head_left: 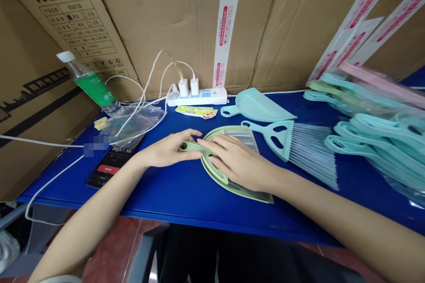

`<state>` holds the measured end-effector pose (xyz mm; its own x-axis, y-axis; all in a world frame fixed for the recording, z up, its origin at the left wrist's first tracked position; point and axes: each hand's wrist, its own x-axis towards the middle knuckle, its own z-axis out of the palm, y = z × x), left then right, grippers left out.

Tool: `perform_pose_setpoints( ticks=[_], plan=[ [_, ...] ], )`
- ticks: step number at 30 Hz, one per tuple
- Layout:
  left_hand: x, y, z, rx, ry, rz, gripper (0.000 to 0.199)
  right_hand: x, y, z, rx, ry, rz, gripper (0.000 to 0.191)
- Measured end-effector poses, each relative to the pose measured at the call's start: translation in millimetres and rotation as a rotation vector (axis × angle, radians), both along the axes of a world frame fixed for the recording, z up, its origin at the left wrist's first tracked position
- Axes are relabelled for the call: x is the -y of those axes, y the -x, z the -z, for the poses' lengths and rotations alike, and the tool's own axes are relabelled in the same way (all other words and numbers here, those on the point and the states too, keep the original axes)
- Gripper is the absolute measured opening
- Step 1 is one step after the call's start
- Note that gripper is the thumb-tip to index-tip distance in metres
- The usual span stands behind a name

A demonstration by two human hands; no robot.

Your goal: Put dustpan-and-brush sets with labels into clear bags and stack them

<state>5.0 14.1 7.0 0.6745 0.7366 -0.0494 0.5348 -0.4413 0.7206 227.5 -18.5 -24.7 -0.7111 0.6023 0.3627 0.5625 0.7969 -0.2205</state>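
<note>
A light green hand brush (223,172) lies on top of a matching green dustpan (212,177) on the blue table. My left hand (168,147) has its thumb and fingers on either side of their handle end, whose ring shows between them. Over the brush head lies my right hand (242,161), fingers bent and pressing on it; they hide part of the head, and some bristles show beyond. To the right are a mint dustpan (257,105) and a mint hand brush (279,137), lying apart from each other.
Bagged mint, green and pink brush sets (381,137) are piled at the right. A white power strip (212,96) with chargers and cables stands at the back by a cardboard wall (186,22). At left are a bottle (94,86), plastic bag (139,119) and phone (111,166).
</note>
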Motion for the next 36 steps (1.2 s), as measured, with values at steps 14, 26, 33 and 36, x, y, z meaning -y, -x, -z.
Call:
perform_pose_setpoints(
  ticks=[14, 26, 33, 36],
  plan=[
    [-7.4, -1.2, 0.5, 0.076, 0.209, -0.019, 0.030, -5.0, -6.2, 4.8, -0.238, 0.157, 0.051, 0.036],
    [-4.0, -5.0, -1.8, 0.038, 0.282, -0.062, 0.042, 0.4, -5.3, 4.9, -0.076, 0.134, 0.000, 0.047],
    [-5.7, -4.3, -0.1, 0.048, 0.266, -0.052, 0.044, 0.9, -6.7, 7.1, -0.035, 0.105, 0.006, 0.053],
    [-4.9, -4.4, -1.6, 0.041, 0.257, -0.054, 0.042, 2.3, -7.9, 5.9, -0.061, 0.114, 0.004, 0.052]
  ],
)
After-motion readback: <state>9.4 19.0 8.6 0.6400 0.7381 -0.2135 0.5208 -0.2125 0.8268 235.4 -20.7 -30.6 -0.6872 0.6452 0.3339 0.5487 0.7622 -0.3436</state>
